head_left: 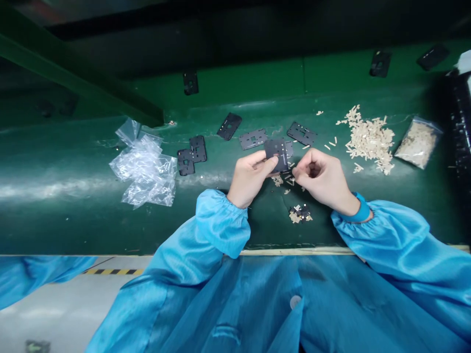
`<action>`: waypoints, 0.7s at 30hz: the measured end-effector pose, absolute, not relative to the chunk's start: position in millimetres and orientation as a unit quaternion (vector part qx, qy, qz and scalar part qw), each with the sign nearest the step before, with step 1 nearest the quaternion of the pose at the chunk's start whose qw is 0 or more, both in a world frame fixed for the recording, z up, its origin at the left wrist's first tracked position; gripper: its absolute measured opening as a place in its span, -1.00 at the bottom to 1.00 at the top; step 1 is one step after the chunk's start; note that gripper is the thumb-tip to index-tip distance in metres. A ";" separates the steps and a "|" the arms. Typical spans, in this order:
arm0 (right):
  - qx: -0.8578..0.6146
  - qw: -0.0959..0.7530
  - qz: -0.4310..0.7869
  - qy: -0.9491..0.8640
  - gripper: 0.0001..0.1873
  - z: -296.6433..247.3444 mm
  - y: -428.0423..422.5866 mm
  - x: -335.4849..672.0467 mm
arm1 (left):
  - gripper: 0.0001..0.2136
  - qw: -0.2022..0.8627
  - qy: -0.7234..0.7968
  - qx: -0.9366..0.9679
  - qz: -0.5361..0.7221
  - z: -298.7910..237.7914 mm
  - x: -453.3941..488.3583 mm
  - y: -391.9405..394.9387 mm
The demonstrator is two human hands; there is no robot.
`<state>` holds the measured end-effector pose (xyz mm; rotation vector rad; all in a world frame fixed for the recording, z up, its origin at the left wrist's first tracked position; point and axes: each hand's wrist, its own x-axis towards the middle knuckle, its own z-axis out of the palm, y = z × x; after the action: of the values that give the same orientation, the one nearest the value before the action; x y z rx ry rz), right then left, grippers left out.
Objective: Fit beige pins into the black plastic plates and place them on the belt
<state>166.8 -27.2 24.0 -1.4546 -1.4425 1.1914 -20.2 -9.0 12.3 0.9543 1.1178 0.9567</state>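
My left hand (251,176) grips a flat black plastic plate (275,153) with small slots, thumb on its face and fingers behind. Just right of the plate, my right hand (321,177) is closed, thumb and fingertips pinched together. Whatever may be in that pinch is too small to make out. Below the plate, small beige strips (277,181) lie scattered between my hands. Closer to me sits a little heap of beige and black bits (300,214). More slotted black plates lie behind my hands, among them one plate (253,139) and another plate (301,134).
Clear plastic bags (147,169) are piled at left beside overlapping black plates (192,155). At right are a large pile of beige strips (371,139) and a filled bag (418,142). A green post (81,73) slants across the upper left. Another blue sleeve (40,277) shows lower left.
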 end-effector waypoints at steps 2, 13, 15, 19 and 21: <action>-0.572 0.371 0.441 -0.584 -0.84 23.6 -27.9 166.0 | -0.77 0.601 0.512 0.440 0.428 14.0 -20.9 -9.3; -0.572 0.407 0.442 -0.558 -0.79 26.0 -25.7 167.4 | -0.65 0.629 0.501 0.422 0.418 14.6 -22.1 -6.8; -0.570 0.424 0.440 -0.549 -0.76 28.1 -24.6 168.4 | -0.50 0.627 0.491 0.428 0.428 12.9 -23.8 -5.2; -0.563 0.437 0.441 -0.546 -0.71 29.7 -24.0 169.1 | -0.67 0.556 0.496 0.495 0.448 9.2 -26.9 -2.5; -0.563 0.434 0.444 -0.546 -0.71 28.5 -24.2 169.3 | -0.72 0.556 0.497 0.489 0.453 8.4 -26.7 -1.8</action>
<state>169.3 -24.2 28.5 -1.4009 -1.3588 1.1064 -26.7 -1.8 8.4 1.1537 1.1739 1.0707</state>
